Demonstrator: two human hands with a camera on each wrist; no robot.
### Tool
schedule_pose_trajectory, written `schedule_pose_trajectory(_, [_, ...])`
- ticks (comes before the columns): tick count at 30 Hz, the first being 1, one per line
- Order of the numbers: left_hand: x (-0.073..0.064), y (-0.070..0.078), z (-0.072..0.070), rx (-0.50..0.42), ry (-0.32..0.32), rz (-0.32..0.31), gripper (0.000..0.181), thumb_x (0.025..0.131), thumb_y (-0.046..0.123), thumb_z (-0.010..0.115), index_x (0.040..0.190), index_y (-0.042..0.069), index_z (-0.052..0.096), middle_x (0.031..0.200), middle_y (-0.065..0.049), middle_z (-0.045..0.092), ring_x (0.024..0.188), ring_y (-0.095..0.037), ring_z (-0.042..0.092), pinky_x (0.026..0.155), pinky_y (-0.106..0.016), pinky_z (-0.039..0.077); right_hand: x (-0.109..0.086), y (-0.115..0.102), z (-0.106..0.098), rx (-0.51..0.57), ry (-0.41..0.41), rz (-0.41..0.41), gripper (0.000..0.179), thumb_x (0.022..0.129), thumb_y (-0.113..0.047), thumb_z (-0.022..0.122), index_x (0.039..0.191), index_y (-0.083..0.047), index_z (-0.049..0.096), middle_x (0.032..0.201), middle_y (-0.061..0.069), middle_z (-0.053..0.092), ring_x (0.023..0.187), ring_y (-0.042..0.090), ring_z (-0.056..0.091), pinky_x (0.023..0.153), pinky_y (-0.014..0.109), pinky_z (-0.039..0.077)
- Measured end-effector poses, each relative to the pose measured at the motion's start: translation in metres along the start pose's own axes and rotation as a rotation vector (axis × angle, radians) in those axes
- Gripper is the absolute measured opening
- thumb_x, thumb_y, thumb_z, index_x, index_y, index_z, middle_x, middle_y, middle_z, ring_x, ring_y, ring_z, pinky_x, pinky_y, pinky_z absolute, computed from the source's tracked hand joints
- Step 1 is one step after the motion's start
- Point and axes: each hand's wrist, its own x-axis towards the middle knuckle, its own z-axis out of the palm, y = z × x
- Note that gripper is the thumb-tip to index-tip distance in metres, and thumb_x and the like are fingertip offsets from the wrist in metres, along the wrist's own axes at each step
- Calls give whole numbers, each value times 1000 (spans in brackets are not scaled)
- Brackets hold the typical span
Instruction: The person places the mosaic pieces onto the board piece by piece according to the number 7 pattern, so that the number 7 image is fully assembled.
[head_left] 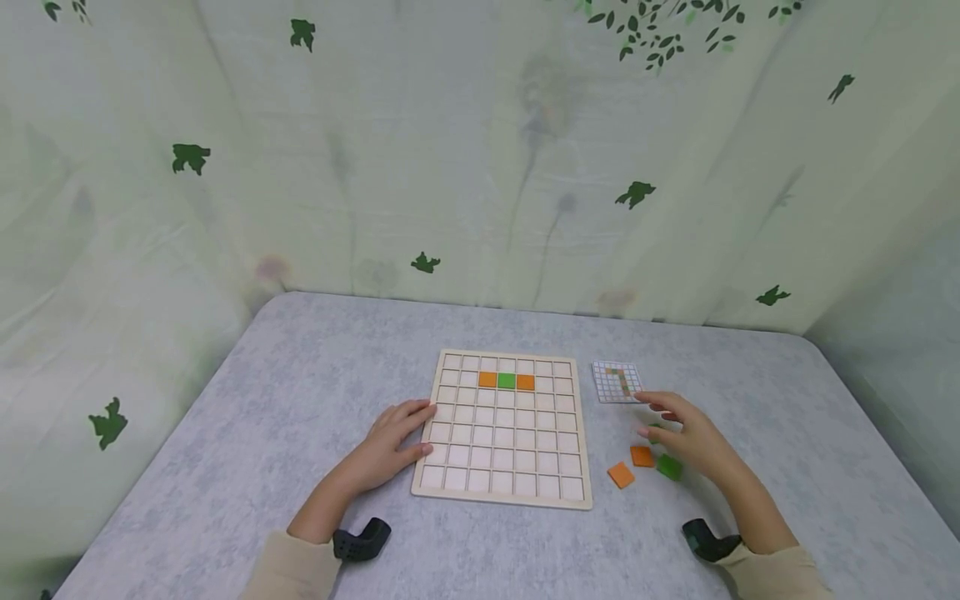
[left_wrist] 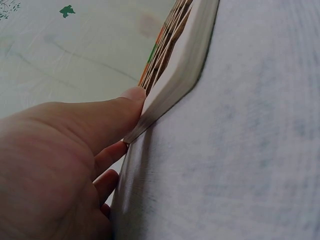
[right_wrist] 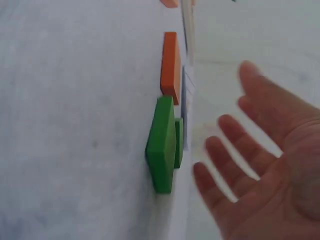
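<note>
Board [head_left: 505,437]: one short run was filled, in the second row from the far edge. A first orange tile [head_left: 487,379], a middle green tile [head_left: 507,381] and a second orange tile [head_left: 525,382] were seated side by side, and every other square was left bare.
Card [head_left: 613,383]: beside the board's right edge, a small printed grid was shown, with a coloured bar and a stroke running down from it; by that, the bar looked to be matched and the downward stroke to be left undone.
Loose pieces: four were left waiting on the table [head_left: 337,350]! A near orange tile [head_left: 621,475], a far orange tile [head_left: 642,456], a near green tile [head_left: 669,467] and, half covered, a far green tile [head_left: 656,433] were spread between card and near edge.
Left hand [head_left: 390,446]: rested at the board's left side, fingertips and thumb laid on its edge, the board being steadied, it seemed.
Right hand [head_left: 693,433]: nothing held! Fingers were spread apart, poised over the loose pieces and just beside the card; whether the card was touched could not be told.
Between the hands: the board was framed, touched from the left only, both hands being kept well apart.
</note>
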Motion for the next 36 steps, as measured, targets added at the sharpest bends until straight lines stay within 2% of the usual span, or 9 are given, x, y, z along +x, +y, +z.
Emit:
schedule_pose_trajectory(4, [0, 0, 0, -1, 0, -1, 58, 86, 23, 61, 136, 6, 39, 140, -14, 31, 130, -34, 18, 101, -54, 11, -7, 12, -3, -5, -18, 60, 47, 82, -16, 67, 124, -1, 52, 122, 19, 48, 107, 35, 46, 87, 49, 39])
schedule_pose_trajectory(10, [0, 1, 0, 3, 1, -8, 58, 87, 25, 61, 137, 7, 39, 140, -13, 31, 130, -35, 19, 100, -55, 15, -10, 22, -5, -66, -29, 18, 33, 81, -2, 64, 113, 1, 58, 115, 18, 53, 106, 34, 48, 85, 48, 40])
schedule_pose_trajectory(13, [0, 1, 0, 6, 5, -6, 58, 86, 24, 61, 137, 7, 39, 140, -13, 31, 130, -35, 18, 100, -55, 15, -10, 23, -5, -90, -28, 5, 28, 81, -3, 65, 108, 1, 60, 111, 17, 54, 103, 34, 50, 84, 47, 41])
schedule_pose_trajectory(18, [0, 0, 0, 7, 9, -5, 58, 86, 24, 62, 136, 6, 39, 140, -14, 31, 130, -35, 19, 100, -55, 13, -9, 18, -5, -91, -30, 62, 27, 82, -11, 66, 107, -1, 61, 106, 13, 56, 95, 28, 53, 79, 42, 44])
schedule_pose_trajectory(22, [0, 1, 0, 1, 5, -4, 58, 86, 23, 62, 136, 6, 39, 140, -14, 31, 130, -34, 19, 101, -54, 11, -5, 8, -4, -80, -7, 73, 32, 83, -16, 66, 111, -2, 60, 105, 11, 58, 91, 24, 53, 76, 39, 45])
schedule_pose_trajectory(27, [0, 2, 0, 6, 0, -12, 58, 86, 23, 62, 137, 6, 39, 140, -13, 31, 130, -33, 20, 101, -54, 14, 9, -11, 2, -62, 44, -44, 33, 83, -15, 65, 114, -4, 60, 105, 9, 57, 90, 23, 54, 76, 39, 46])
schedule_pose_trajectory(31, [0, 3, -1, 10, -3, -24, 58, 86, 23, 61, 137, 7, 38, 140, -13, 31, 130, -33, 20, 101, -54, 15, 28, -33, 9, -8, 44, -125, 33, 83, -16, 65, 115, -6, 60, 106, 6, 56, 91, 21, 54, 77, 38, 46])
schedule_pose_trajectory(36, [0, 3, 0, 14, -3, -22, 58, 86, 22, 62, 137, 6, 39, 140, -13, 31, 129, -33, 20, 101, -53, 15, 52, -61, 27, 61, 44, -163, 35, 83, -23, 65, 114, -8, 61, 106, 4, 56, 91, 21, 53, 78, 39, 46])
